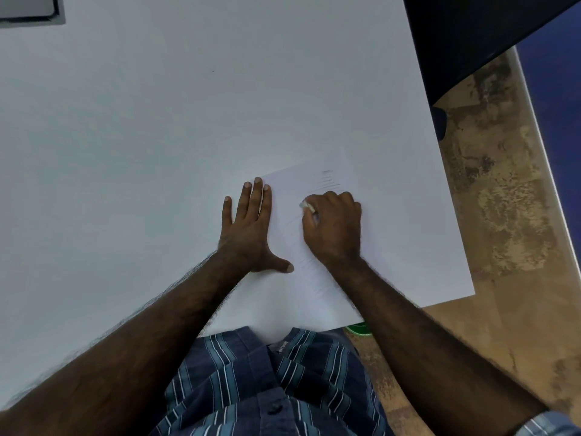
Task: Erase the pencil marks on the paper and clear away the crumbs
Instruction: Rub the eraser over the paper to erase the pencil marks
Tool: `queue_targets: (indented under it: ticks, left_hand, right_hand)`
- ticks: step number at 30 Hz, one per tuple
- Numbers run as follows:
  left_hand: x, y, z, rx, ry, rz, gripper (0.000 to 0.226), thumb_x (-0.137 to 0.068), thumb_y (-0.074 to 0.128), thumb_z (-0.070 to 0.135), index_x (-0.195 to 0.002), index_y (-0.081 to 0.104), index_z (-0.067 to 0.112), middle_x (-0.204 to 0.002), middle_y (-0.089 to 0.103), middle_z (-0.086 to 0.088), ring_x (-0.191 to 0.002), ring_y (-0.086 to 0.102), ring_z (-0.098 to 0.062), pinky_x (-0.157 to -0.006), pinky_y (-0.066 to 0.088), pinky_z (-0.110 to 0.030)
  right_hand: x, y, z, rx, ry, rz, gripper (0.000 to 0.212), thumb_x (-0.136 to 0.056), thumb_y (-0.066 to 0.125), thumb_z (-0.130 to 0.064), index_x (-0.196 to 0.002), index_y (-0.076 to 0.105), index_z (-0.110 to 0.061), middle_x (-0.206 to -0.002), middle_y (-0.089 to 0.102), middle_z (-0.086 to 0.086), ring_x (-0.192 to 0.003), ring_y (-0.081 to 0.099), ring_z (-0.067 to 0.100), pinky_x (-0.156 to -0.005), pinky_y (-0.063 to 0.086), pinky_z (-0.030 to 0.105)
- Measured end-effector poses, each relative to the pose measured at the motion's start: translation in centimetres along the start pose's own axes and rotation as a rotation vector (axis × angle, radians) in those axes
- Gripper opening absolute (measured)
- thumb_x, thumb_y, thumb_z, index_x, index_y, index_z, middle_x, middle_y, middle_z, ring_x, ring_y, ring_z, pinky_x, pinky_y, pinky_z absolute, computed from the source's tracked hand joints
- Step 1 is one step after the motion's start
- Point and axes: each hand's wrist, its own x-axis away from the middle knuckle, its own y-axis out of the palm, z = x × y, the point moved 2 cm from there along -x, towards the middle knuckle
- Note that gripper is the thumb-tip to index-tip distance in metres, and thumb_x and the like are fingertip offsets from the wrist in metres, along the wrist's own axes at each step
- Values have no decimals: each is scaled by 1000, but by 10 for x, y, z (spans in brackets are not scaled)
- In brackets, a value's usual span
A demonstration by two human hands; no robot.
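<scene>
Pinching eraser (308, 206) in my right hand (334, 228); darkest pencil marks (328, 177) lie just beyond it, toward the tabletop's (157, 121) far edge. Left hand (251, 228) flat, pinning the paper's (314, 297) left edge.

White table (157, 121) filling most of the view. Mottled tan and brown floor (503, 215) to the right. Dark furniture (471, 36) at upper right, possibly a chair. Blue surface (556, 105) beyond.

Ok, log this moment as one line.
phase: erasing | right hand: grips eraser on paper | left hand: flat, steadying paper edge | pencil marks: remaining
</scene>
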Motion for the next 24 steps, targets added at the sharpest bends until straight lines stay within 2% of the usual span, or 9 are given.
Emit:
queue_targets:
  ticks: [2, 4, 6, 10, 12, 16, 18, 22, 24]
  left_hand:
    - [1, 1, -1, 10, 5, 4, 166, -52, 65, 98, -155, -35, 15, -162, -43, -4, -151, -39, -23, -123, -18, -57]
    - [2, 2, -1, 12, 9, 28, 164, -53, 62, 99, -157, -32, 15, -164, -40, -4, -152, -35, -23, -125, -13, -58]
    - [2, 3, -1, 10, 7, 29, 164, -52, 61, 100, -158, -31, 15, -165, -39, -4, -153, -34, -23, -125, -13, -59]
    - [1, 1, -2, 9, 14, -10, 166, -51, 62, 100, -155, -35, 15, -162, -44, -4, -150, -40, -23, -123, -19, -57]
    - [1, 0, -3, 15, 18, -9, 166, -51, 62, 100, -155, -35, 15, -162, -44, -4, -150, -40, -23, -123, -19, -57]
    - [2, 1, -2, 17, 22, -1, 164, -52, 60, 100, -156, -33, 15, -163, -42, -4, -151, -37, -23, -124, -16, -57]
    - [2, 1, -2, 16, 22, 1, 164, -52, 60, 100, -156, -33, 15, -163, -42, -4, -151, -37, -23, -124, -16, -57]
    - [2, -1, -3, 28, 26, -9, 165, -51, 62, 99, -155, -35, 16, -162, -44, -4, -150, -40, -23, -121, -23, -55]
    - [2, -1, -3, 37, 33, -1, 165, -51, 62, 100, -156, -34, 16, -162, -44, -3, -149, -41, -22, -120, -23, -54]
  right_hand:
    - [11, 6, -10, -55, -76, -49, 15, -95, 61, -24, -101, 76, -22, -92, 72, -3, -90, 59, 25, -78, 44, 42]
    - [28, 10, -20, -79, -232, -139, 18, -96, 63, -25, -105, 77, -21, -97, 74, -1, -93, 60, 24, -82, 45, 42]
    - [32, 8, -18, -44, -309, -148, 17, -95, 66, -25, -106, 77, -20, -97, 74, 0, -93, 60, 25, -82, 45, 43]
    - [7, -2, 6, 5, -65, 17, 11, -91, 66, -21, -96, 76, -21, -86, 70, -1, -85, 58, 29, -73, 41, 42]
    - [6, -1, 6, -9, -14, 32, 10, -93, 64, -22, -95, 74, -22, -84, 69, -2, -85, 57, 28, -73, 39, 41]
    - [33, 10, -13, -88, -261, -121, 17, -95, 65, -24, -106, 77, -19, -96, 73, 0, -93, 59, 24, -81, 44, 42]
    - [33, 9, -11, -49, -314, -137, 19, -95, 64, -25, -108, 78, -20, -96, 73, 0, -93, 59, 24, -81, 44, 42]
    - [2, -2, 9, 18, -56, 22, 13, -90, 64, -22, -96, 76, -22, -84, 69, -2, -84, 57, 28, -73, 35, 39]
    - [-2, -3, 10, -11, 1, 43, 12, -91, 63, -22, -95, 75, -21, -84, 69, -3, -84, 57, 27, -73, 34, 38]
